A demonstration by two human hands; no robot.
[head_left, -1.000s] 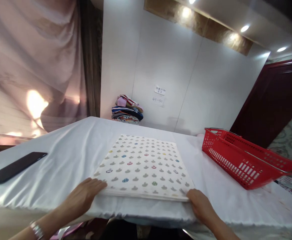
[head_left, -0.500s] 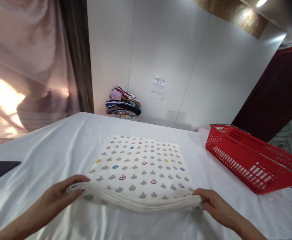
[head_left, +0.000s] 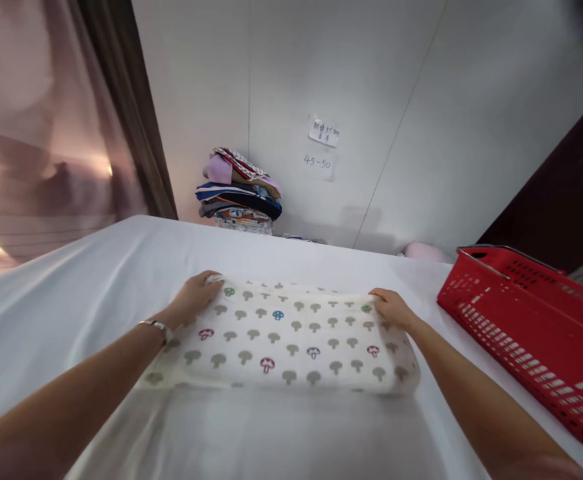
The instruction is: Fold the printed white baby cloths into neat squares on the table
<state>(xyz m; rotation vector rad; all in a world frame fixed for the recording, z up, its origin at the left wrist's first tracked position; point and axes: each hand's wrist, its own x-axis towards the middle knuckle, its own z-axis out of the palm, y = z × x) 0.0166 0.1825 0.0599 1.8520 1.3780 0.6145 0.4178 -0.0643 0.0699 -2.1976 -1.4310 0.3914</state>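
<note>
A white cloth with a mushroom print (head_left: 286,343) lies folded in half on the white-covered table (head_left: 71,293), its fold toward me. My left hand (head_left: 194,297) grips the cloth's far left corner, fingers curled on the edge. At the far right corner my right hand (head_left: 391,308) holds the edge the same way. A watch sits on my left wrist.
A red plastic basket (head_left: 531,333) stands at the right side of the table. A pile of folded clothes (head_left: 238,193) sits at the back by the wall, below two paper notes (head_left: 321,147). A curtain hangs at the left.
My hands lifted the cloth's near edge and carried it over to the far edge, folding the cloth in half. The camera tilted down and closer.
</note>
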